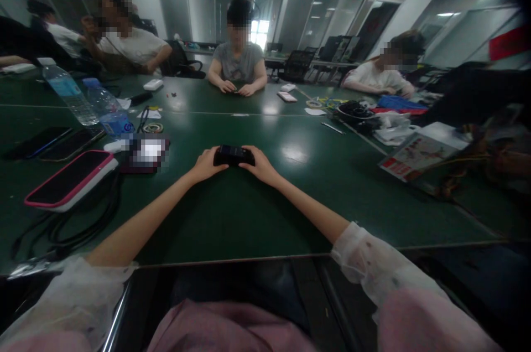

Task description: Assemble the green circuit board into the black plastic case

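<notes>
Both arms reach forward over the green table [232, 224]. Between my hands is a small black device with a dark, faintly lit screen [233, 151]; its exact kind does not show. My left hand [209, 165] grips its left end, thumb along the near edge. Around the right end closes my right hand [260, 164], its thumb also on the near side. The fingers behind the device are partly hidden. Whether it touches the tabletop or is held just above, I cannot tell.
Left of me lie a pink-edged device [70, 180], black cables [83, 224], phones [72, 144] and two water bottles [70, 92]. At right stand a picture-printed box [418, 155] and a heap of cables [357, 114]. A person in grey [238, 61] sits opposite; others sit either side.
</notes>
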`<act>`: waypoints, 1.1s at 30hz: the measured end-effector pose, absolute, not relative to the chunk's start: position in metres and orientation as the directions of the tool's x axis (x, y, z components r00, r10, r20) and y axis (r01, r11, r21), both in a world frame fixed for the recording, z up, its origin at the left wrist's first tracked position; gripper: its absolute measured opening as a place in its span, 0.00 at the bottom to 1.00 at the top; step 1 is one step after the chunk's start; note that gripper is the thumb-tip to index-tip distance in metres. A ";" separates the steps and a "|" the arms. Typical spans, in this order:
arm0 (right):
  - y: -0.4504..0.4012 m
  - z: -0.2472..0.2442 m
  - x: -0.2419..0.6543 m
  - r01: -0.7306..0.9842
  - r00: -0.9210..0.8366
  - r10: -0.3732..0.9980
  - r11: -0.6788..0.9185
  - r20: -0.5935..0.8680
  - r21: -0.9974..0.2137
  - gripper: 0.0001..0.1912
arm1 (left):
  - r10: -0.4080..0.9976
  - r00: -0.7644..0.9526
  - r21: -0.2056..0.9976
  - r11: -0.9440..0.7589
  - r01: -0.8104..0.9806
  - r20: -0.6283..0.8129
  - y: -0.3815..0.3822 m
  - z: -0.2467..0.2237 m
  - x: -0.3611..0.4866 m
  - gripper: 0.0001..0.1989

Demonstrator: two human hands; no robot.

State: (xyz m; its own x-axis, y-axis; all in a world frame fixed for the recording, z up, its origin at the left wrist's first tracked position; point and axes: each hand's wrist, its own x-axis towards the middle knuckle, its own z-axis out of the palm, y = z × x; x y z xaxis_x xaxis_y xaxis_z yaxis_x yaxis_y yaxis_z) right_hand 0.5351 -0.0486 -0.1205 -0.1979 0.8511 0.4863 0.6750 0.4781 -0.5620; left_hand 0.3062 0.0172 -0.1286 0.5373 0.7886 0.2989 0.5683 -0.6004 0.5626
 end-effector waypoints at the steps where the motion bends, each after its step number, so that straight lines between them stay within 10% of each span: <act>1: -0.049 -0.118 0.536 0.670 -0.193 0.852 0.477 0.487 -0.569 0.27 | 0.791 0.537 0.558 -0.599 0.575 0.295 0.017 -0.128 0.307 0.35; 33: -0.029 -0.120 0.551 0.533 0.166 0.894 0.275 0.417 -0.801 0.26 | 0.840 0.505 0.691 -0.484 0.537 0.196 0.034 -0.114 0.313 0.25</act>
State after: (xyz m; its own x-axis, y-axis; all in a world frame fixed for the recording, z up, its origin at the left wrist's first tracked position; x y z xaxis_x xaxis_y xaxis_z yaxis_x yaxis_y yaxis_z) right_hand 0.5510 -0.0290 -0.1198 0.1658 0.8937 0.4169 0.5326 0.2747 -0.8006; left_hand 0.3126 0.0338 -0.1143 0.5054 0.8403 0.1960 0.5366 -0.4839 0.6913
